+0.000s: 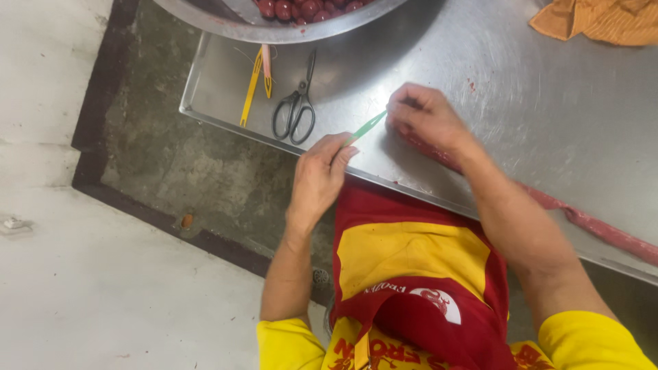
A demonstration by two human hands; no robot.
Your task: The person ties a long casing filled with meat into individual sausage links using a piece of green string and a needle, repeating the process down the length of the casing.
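Note:
My left hand (321,175) pinches a thin green plastic strip (367,127) at the near edge of a steel table (548,116). The strip runs up and right to my right hand (425,118), which is closed over its far end and over the end of a long red sausage-like length (582,219). That red length lies along the table's front edge and passes under my right forearm.
Black-handled scissors (296,106) and yellow and pink plastic strips (255,82) lie on the table at the left. A metal bowl (288,31) holding red round pieces stands at the back. An orange cloth (603,20) is at the top right. Concrete floor lies to the left.

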